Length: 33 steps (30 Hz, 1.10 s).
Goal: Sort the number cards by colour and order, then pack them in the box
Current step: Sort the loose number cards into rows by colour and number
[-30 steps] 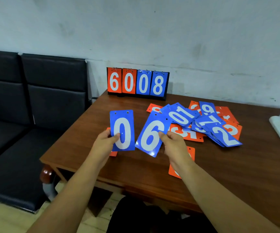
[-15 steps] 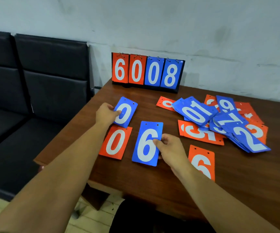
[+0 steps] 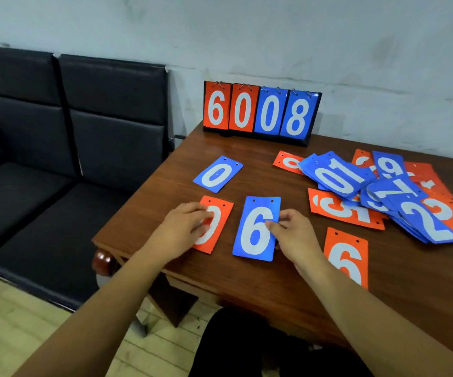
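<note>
A blue 6 card [image 3: 252, 235] lies on the wooden table [image 3: 247, 281] near the front edge; my right hand [image 3: 296, 238] pinches its right edge. To its left lies an orange 0 card [image 3: 221, 227], and my left hand [image 3: 183, 227] covers its left half with bent fingers and thumb on it. A blue 0 card [image 3: 217, 174] lies alone further back, tilted. An orange 6 card [image 3: 347, 257] sits right of my right wrist. A mixed heap of blue and orange cards [image 3: 388, 194] is spread at the right. No box is in view.
A flip scoreboard [image 3: 260, 112] showing 6008 stands at the table's back edge against the wall. A black sofa [image 3: 57, 159] runs along the left, close to the table's left edge. An orange 3 card [image 3: 339, 210] juts from the heap toward my right hand.
My left hand let go of the blue 0 card and came back onto the orange 0 card. My right hand still holds the blue 6 card, which now lies flat.
</note>
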Tool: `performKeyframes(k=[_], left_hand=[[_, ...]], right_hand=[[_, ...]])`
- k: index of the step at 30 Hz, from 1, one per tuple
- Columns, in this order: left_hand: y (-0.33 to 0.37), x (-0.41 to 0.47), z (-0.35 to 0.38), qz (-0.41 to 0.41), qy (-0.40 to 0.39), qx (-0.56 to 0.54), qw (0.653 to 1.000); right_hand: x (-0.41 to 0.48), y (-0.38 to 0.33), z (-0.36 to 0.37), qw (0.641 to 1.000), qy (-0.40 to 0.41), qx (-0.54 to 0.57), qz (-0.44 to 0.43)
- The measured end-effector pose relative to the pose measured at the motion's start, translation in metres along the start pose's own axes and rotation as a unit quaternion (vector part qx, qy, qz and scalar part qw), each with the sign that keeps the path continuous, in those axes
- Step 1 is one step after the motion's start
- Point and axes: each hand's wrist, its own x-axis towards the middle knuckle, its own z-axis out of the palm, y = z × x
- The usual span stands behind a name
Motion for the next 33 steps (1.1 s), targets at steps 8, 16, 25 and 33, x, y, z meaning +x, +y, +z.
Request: performKeyframes(k=[8,16,25,33], left_hand=[[0.000,-0.041,-0.013,-0.004,0.071,-0.006,0.997],[0.126,-0.030,0.017,0.072,0.050,-0.132,0.987],[0.225,-0.024,0.081,0.248,-0.090,0.006,0.965],[0.222,-0.049,0.086,0.295,-0.105,-0.025,0.949]], right_hand=[[-0.041,0.001,-0.003,1.000,-0.008,0.008,0.007],[-0.065,0.021,-0.079,0.998,0.062,-0.002,0.017],[-0.058,0.080,-0.204,0.973,0.221,0.018,0.062],[-0.034,0.092,-0.232,0.965,0.228,-0.107,0.072]])
